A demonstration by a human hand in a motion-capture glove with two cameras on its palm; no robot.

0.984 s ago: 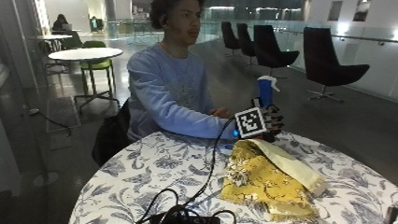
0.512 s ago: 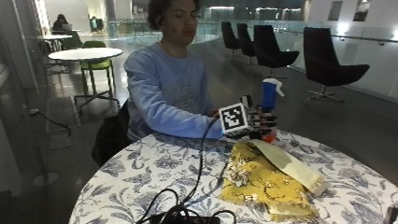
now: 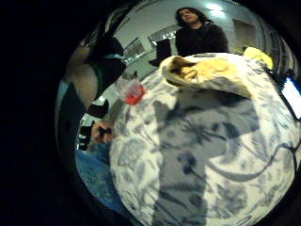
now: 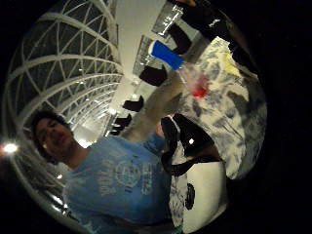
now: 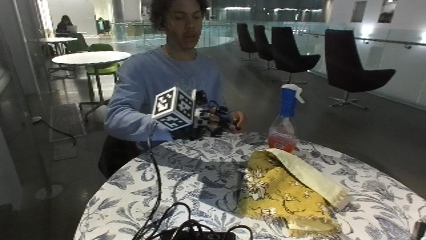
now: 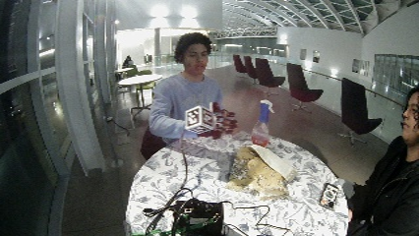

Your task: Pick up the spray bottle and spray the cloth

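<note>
Gloved and held up off the bench (image 5: 200, 170), the hand (image 5: 212, 122) hovers in front of the person's chest in the outside view, fingers loosely spread, holding nothing that I can see. The bottle (image 5: 285, 120) stands upright on the bench, well apart from the hand, toward the person's right, its blue neck and white trigger on top and red liquid low inside. Just in front of it lies the cloth (image 5: 286, 192), a rumpled yellow heap with a paler flap folded over, its near edge almost touching the bottle's base. I judge the bottle sits there so that a short reach gets it and the nozzle can then point down at the cloth.

From the wider view the layout is the same: hand (image 6: 219, 123) raised by the chest, bottle (image 6: 262, 125) beside it on the bench (image 6: 196, 182), cloth (image 6: 258, 169) nearer the middle.

Looking out from the little-finger side of the palm, the bench (image 3: 202, 165) fills most of the picture, with the cloth (image 3: 207, 70) at its far side and the bottle's red base (image 3: 134, 92) off to one side.

On the thumb side, the bottle (image 4: 183, 70) stands clear of the palm, untouched. The pick-up, I judge, is not yet begun.
</note>
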